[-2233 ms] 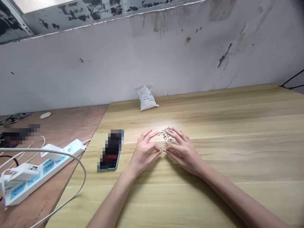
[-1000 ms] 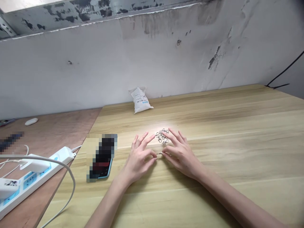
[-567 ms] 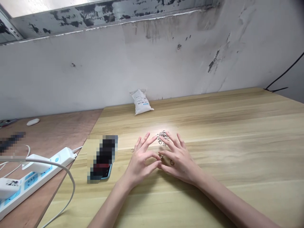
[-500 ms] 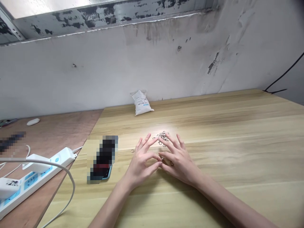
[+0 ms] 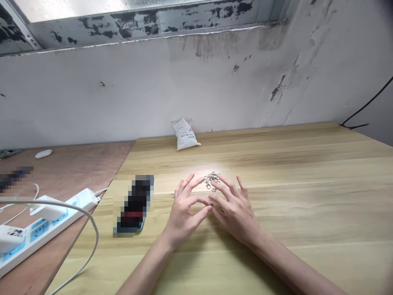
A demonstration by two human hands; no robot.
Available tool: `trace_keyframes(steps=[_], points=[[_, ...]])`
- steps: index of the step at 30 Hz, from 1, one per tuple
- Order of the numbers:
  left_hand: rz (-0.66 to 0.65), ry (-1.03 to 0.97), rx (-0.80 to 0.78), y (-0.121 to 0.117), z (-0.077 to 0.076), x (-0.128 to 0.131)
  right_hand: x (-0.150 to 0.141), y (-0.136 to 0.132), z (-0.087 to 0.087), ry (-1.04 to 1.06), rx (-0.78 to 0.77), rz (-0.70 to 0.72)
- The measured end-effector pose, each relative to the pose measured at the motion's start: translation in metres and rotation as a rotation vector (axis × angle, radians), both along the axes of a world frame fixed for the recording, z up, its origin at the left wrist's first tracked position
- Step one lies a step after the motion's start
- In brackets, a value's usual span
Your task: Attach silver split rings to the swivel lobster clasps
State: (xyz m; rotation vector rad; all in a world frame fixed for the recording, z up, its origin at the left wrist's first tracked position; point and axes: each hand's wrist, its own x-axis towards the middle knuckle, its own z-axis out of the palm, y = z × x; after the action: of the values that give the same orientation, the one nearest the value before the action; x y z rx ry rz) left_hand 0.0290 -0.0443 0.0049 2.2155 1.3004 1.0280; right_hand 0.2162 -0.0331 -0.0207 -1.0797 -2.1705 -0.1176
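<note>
Thumb and index finger of my left hand (image 5: 186, 209) are pinched together, the other fingers raised and spread. They meet the fingertips of my right hand (image 5: 236, 209) at a small silvery metal piece (image 5: 211, 203), mostly hidden between them. My right thumb and index finger are also closed on it. Another bit of metal (image 5: 223, 212) shows under my right hand; whether it joins the first I cannot tell. Just beyond the fingers lies a pile of small silvery rings and clasps (image 5: 211, 179). A single ring (image 5: 172, 196) lies left of my left hand.
A phone (image 5: 135, 205), partly blurred out, lies to the left on the wooden table (image 5: 307, 196). A white packet (image 5: 186, 135) leans near the wall. At far left are a power strip (image 5: 81, 200) with plugs, a looping white cable (image 5: 95, 233) and a white oval object (image 5: 43, 154).
The view has tilted and shifted slightly. My right hand's fingers have shifted a little around the metal piece, while both hands stay together at the fingertips.
</note>
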Motion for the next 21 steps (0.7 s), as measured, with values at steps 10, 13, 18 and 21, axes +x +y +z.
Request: trace_keyframes(steps=[10,13,18,21], points=[[0.059,-0.147,-0.107,-0.0026,-0.0015,0.0035,-0.0040,-0.0044,0.0029,0.018,0.028,-0.027],[0.097,-0.121,-0.059,-0.0037,-0.0030,0.0044,-0.0055,-0.0050,0.0014,0.029,0.029,0.011],[0.145,0.007,0.093,-0.0011,-0.0048,0.0018,-0.0023,0.0002,-0.0001,0.044,-0.051,0.112],[0.136,0.021,0.097,0.0031,-0.0066,-0.0020,0.0024,0.0045,-0.0012,0.053,-0.089,0.152]])
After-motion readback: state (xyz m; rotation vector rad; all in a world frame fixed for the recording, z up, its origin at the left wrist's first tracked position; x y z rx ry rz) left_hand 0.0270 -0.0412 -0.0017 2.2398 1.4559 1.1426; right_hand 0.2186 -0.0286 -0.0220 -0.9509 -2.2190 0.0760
